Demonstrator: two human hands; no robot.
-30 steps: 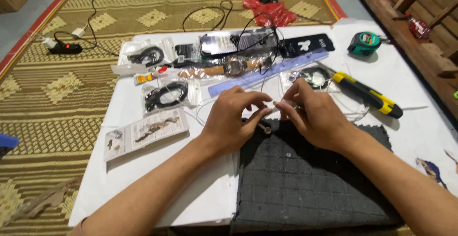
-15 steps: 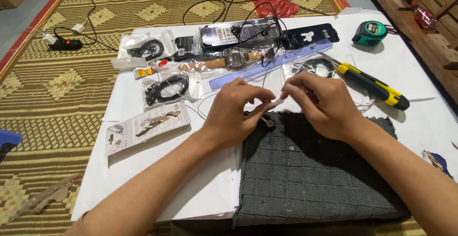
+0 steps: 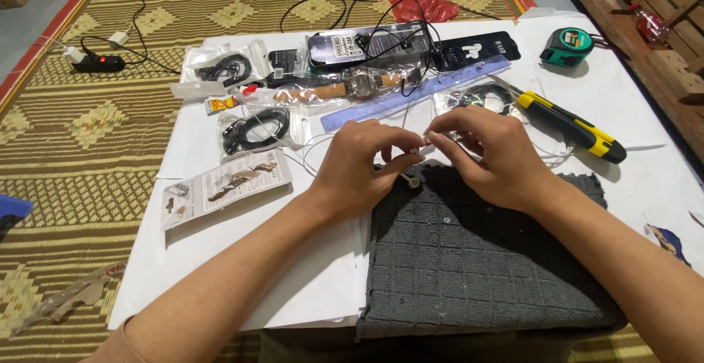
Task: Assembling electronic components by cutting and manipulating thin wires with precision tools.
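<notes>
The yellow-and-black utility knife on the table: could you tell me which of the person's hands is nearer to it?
Right. The right hand is just to the left of the utility knife, apart from it. The left hand lies farther left, beyond the right hand, over the edge of the dark grey cloth.

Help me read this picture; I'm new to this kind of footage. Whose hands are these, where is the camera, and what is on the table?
There is no machine here: one person works with two bare hands, filmed by a camera worn on the head, looking down. The left hand and the right hand meet over a dark grey cloth, pinching a small white earphone part between the fingertips; its thin white wire trails off. On the white table sheet lie a yellow utility knife, a green tape measure, a clear blue ruler, a wristwatch in plastic and bagged black cables.
</notes>
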